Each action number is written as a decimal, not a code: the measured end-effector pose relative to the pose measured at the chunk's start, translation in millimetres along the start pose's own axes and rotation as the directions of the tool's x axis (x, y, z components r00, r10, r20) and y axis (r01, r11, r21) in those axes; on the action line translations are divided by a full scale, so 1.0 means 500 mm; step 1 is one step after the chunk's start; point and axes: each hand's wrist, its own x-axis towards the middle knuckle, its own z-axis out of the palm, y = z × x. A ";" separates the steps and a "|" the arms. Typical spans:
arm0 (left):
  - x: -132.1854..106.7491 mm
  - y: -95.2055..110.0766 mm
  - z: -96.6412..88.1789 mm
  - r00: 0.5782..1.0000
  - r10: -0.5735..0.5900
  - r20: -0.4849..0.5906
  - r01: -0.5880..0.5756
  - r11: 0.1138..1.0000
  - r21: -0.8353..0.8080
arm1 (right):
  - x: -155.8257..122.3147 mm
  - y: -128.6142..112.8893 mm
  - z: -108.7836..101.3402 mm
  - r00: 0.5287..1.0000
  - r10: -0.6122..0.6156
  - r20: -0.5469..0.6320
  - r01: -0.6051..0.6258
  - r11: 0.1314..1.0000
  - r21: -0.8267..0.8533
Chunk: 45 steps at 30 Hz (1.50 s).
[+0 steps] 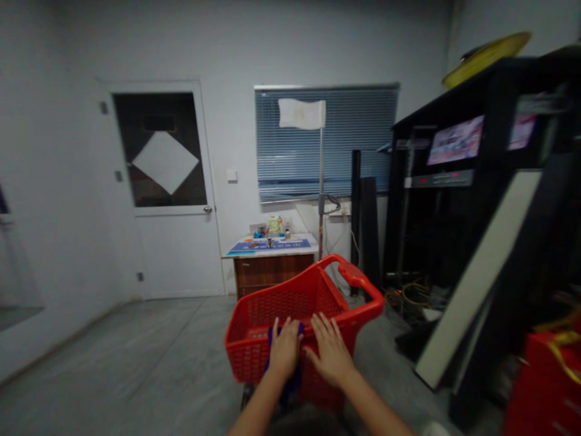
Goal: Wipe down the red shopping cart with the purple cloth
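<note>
A red plastic shopping basket with moulded mesh walls and a smooth curved handle stands in front of the person, on a rolling base that is mostly hidden. Dark blue cloth, soft and crumpled, hangs over the near rim. The left hand lies curled over that cloth, though I can't tell whether its grip is clamped or just resting. The right hand sits beside it on the rim, its fingers spread flat, the grip open. Beyond the basket, on grey concrete floor, stands a bench with a wooden drawer front and a blue mat.
</note>
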 end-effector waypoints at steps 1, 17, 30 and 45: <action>0.005 0.008 0.001 1.000 0.013 0.006 -0.013 1.000 0.000 | 0.001 -0.002 0.001 1.000 0.002 -0.003 -0.002 1.000 -0.003; 0.020 0.036 -0.023 0.998 -0.027 0.049 0.029 0.999 -0.031 | -0.002 0.060 -0.009 0.980 0.074 -0.186 -0.096 0.989 -0.114; 0.026 0.054 -0.006 0.998 -0.015 -0.059 0.012 0.999 -0.040 | -0.001 0.073 0.012 0.978 0.026 -0.207 -0.047 0.994 -0.099; 0.045 0.063 -0.022 0.999 0.022 0.031 -0.020 0.997 -0.075 | -0.001 0.052 0.011 0.982 0.027 -0.186 -0.042 0.996 -0.075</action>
